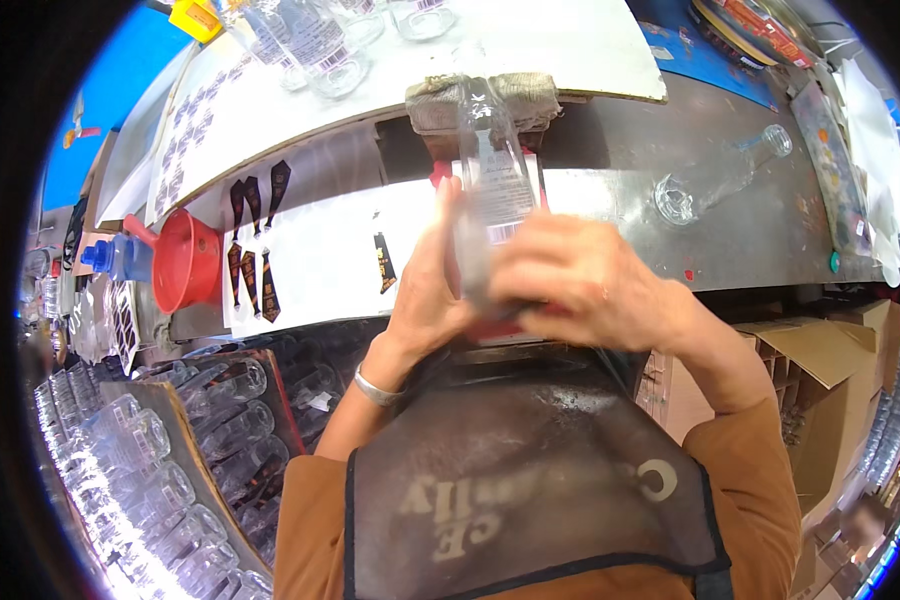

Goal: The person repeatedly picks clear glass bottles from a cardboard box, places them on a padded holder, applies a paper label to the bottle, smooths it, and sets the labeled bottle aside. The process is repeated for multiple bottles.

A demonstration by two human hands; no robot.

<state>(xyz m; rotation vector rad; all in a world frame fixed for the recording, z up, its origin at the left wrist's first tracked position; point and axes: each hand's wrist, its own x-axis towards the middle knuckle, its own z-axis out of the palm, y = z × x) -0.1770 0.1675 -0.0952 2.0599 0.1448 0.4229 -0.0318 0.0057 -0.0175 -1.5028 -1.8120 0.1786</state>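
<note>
A clear glass bottle [498,175] with fine printing and a small barcode patch lies in front of me, its neck toward a rolled cloth pad [535,95]. Along its left side my left hand [432,268] holds it, thumb pointing up the glass. My right hand [582,275] is curled over the lower part of the bottle, its fingers somewhat blurred. The bottle's base is hidden by the hands. Left of them, a dark tie-shaped label [383,262] rests on a white sheet [335,240]. Several similar dark labels [255,240] lie farther left on that sheet.
Another clear bottle [725,178] lies on the metal bench at right. A red pan [187,260] and a blue-capped bottle [120,257] stand at left. Several bottles [320,45] sit on the white board [560,45]. Racked bottles [160,480] fill the lower left; an open cardboard box [820,390] is lower right.
</note>
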